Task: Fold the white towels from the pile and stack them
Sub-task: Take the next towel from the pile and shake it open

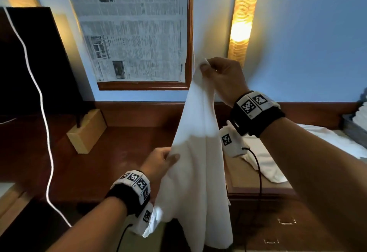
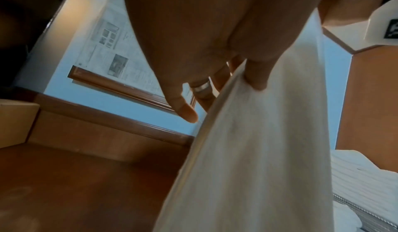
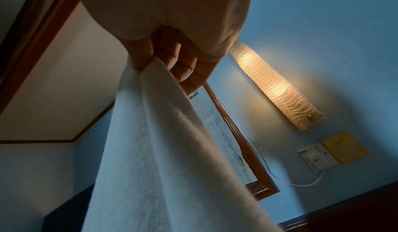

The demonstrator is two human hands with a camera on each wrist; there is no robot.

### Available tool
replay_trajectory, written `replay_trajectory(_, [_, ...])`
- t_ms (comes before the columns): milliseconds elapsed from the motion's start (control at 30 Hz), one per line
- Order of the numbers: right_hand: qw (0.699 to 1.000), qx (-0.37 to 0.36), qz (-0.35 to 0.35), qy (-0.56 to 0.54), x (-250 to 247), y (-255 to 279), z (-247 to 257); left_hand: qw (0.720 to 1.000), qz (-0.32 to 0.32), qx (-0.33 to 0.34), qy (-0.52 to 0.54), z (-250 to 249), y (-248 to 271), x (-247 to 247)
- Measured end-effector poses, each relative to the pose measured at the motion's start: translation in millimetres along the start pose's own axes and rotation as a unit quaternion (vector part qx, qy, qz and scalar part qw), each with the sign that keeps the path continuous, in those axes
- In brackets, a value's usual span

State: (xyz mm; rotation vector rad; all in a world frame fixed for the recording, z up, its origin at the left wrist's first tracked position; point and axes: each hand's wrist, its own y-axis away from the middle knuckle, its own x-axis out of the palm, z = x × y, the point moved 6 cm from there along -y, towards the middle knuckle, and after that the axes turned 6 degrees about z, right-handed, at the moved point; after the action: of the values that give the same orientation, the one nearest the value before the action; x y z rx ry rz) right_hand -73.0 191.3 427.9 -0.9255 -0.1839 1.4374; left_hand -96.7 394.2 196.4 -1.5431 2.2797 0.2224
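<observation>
A white towel [image 1: 198, 162] hangs lengthwise in the air above the wooden desk [image 1: 111, 162]. My right hand [image 1: 216, 72] pinches its top corner up high, in front of the blue wall. In the right wrist view the towel [image 3: 155, 150] drops from those curled fingers [image 3: 172, 60]. Lower down, my left hand [image 1: 164, 158] grips the towel's left edge between thumb and fingers. The left wrist view has the towel [image 2: 258, 150] running down from the thumb [image 2: 256, 75]. More white towels [image 1: 278, 152] lie spread on the surface at the right.
A pale wooden block [image 1: 87, 130] sits at the back left of the desk beside a dark screen [image 1: 29, 62]. A white cable [image 1: 41, 100] hangs down the left. A newspaper-covered framed panel [image 1: 135, 29] and a lit wall lamp [image 1: 242, 19] are behind.
</observation>
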Motion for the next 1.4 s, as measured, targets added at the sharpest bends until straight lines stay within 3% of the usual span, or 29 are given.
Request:
replay_trajectory(100, [0.997, 0.018, 0.063, 0.047, 2.9, 13.0, -10.7, 0.995, -0.071, 0.028, -0.065, -20.2, -11.8, -20.6])
replay_trajectory(167, [0.984, 0.040, 0.154, 0.079, 19.0, 24.9, -17.2, 0.990, -0.107, 0.037, -0.086, -42.3, -22.0, -34.9])
replay_trajectory(267, [0.928, 0.057, 0.338, 0.148, 60.5, 54.4, -25.8, 0.986, -0.089, 0.062, -0.129, -80.6, -31.6, -42.4])
replay_trajectory(333, [0.906, 0.038, 0.391, 0.160, 84.0, 72.1, -28.2, 0.983, -0.083, 0.089, -0.137, -105.2, -31.9, -44.9])
replay_trajectory(433, [0.918, 0.034, 0.350, 0.184, 97.4, 72.7, -27.1, 0.978, -0.118, 0.117, -0.124, -120.0, -27.1, -56.1])
replay_trajectory(567, [0.943, 0.017, 0.254, 0.215, 94.7, 47.8, -6.8, 0.972, -0.189, 0.125, -0.067, -89.5, -4.2, -77.7])
replay_trajectory(733, [0.978, 0.020, 0.130, 0.159, 82.2, 12.1, 24.4, 0.971, -0.209, 0.060, -0.104, -18.7, 39.2, -81.3])
replay_trajectory(833, [0.987, 0.043, 0.064, 0.140, 80.6, -5.1, 35.3, 0.966, -0.209, -0.013, -0.155, 21.4, 51.2, -83.2])
replay_trajectory(933, [0.988, 0.058, 0.025, 0.139, 79.9, -16.5, 42.6, 0.962, -0.194, -0.070, -0.179, 50.5, 60.0, -92.7])
replay_trajectory(1033, [0.985, 0.091, 0.015, 0.144, 76.4, -20.2, 37.3, 0.957, -0.207, -0.079, -0.184, 58.5, 70.5, -120.4])
replay_trajectory(1267, [0.963, 0.202, -0.022, 0.179, 56.1, -11.4, -1.7, 0.963, -0.234, 0.008, -0.136, 66.4, 80.0, -184.9])
replay_trajectory(1333, [0.956, 0.226, -0.033, 0.182, 53.6, -2.5, -13.7, 0.957, -0.275, 0.011, -0.089, 58.6, 84.1, -197.5])
replay_trajectory(1400, [0.952, 0.249, -0.038, 0.174, 52.1, 10.0, -27.9, 0.933, -0.359, 0.016, -0.017, 50.8, 89.4, -214.1])
